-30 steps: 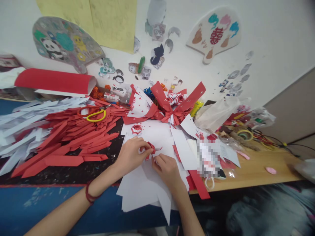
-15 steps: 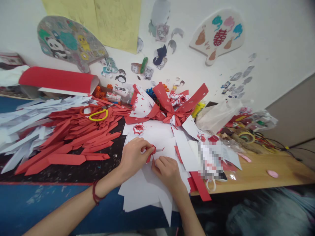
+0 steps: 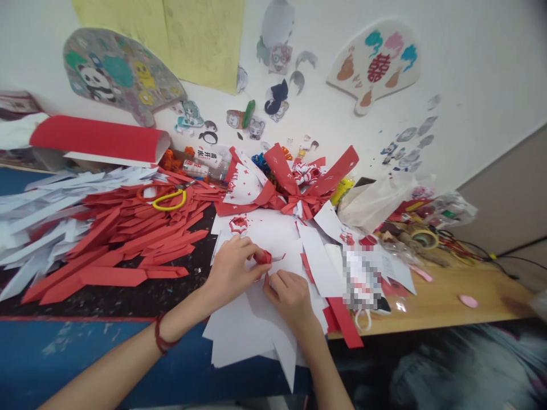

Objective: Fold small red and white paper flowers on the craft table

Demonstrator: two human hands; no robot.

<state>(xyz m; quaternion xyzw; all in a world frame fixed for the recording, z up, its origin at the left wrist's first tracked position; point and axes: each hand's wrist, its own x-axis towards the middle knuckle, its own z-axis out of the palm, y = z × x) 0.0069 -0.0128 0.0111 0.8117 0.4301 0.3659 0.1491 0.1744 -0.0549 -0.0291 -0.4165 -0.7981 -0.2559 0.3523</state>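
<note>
Over a stack of white paper sheets point(image 3: 243, 344), my left hand point(image 3: 233, 267) pinches a small folded piece of red paper point(image 3: 265, 257) between thumb and fingers. Just below it, my right hand point(image 3: 290, 293) is closed with thumb and forefinger together, close to my left fingertips. What those right fingers grip is too small to make out. A thin strip with a red tip point(image 3: 280, 257) sticks out to the right of the folded piece. Beyond my hands, a small red-and-white folded paper ring point(image 3: 238, 224) rests on the white sheets.
Piled red paper strips point(image 3: 115, 250) and white strips point(image 3: 34, 228) cover the left side. Yellow-and-red-handled scissors point(image 3: 170, 200) lie on the red pile. Red paper bouquets point(image 3: 299, 188) stand against the wall. A plastic bag point(image 3: 371, 199) and tape roll point(image 3: 424, 238) lie right.
The red paper has turned in my left fingers, and its lower part no longer hangs beside my thumb. My right hand stays close by. The whole view has shifted slightly.
</note>
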